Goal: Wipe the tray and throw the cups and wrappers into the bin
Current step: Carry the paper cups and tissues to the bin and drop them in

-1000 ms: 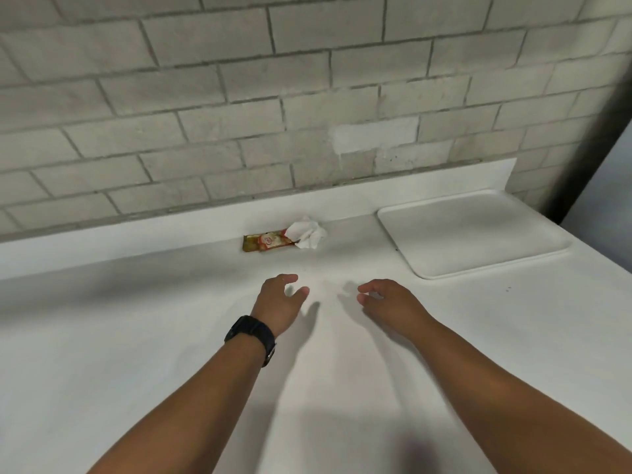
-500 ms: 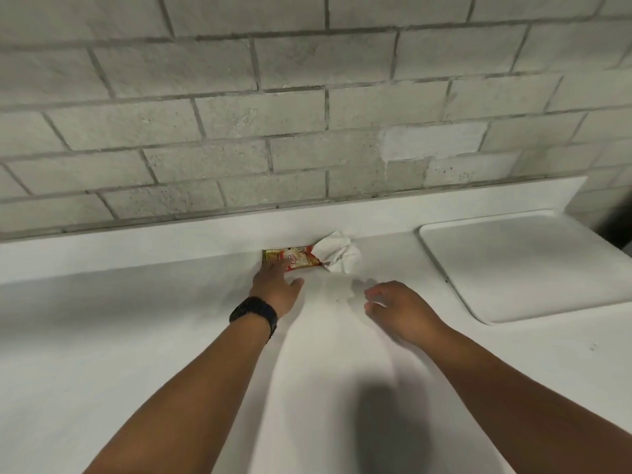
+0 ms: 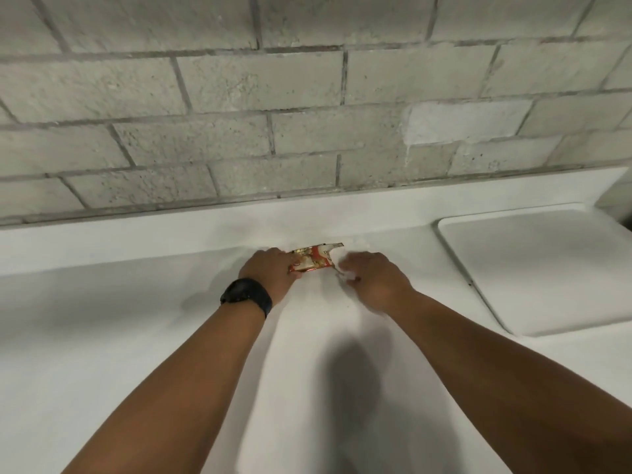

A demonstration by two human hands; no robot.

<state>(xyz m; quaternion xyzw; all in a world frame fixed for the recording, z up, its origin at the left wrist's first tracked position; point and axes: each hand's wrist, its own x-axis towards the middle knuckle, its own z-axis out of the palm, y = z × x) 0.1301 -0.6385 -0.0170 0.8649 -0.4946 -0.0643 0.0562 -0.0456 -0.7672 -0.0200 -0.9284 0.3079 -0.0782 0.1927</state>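
A red and gold snack wrapper [image 3: 313,260] lies at the back of the white counter, against the raised ledge. My left hand [image 3: 270,271], with a black watch on its wrist, grips the wrapper's left end. My right hand [image 3: 371,275] closes over the crumpled white tissue [image 3: 345,276], of which only a small bit shows under the fingers. A white tray [image 3: 547,268] lies flat on the counter to the right, with nothing on it. No cups and no bin are in view.
The white counter [image 3: 136,336] runs left to right under a grey block wall [image 3: 307,114], with a low white ledge [image 3: 136,230] along the back. My shadow falls on the counter between my arms.
Both hands have reached forward to the back of the counter. The left hand has taken hold of the wrapper and the right hand has come down on the tissue.
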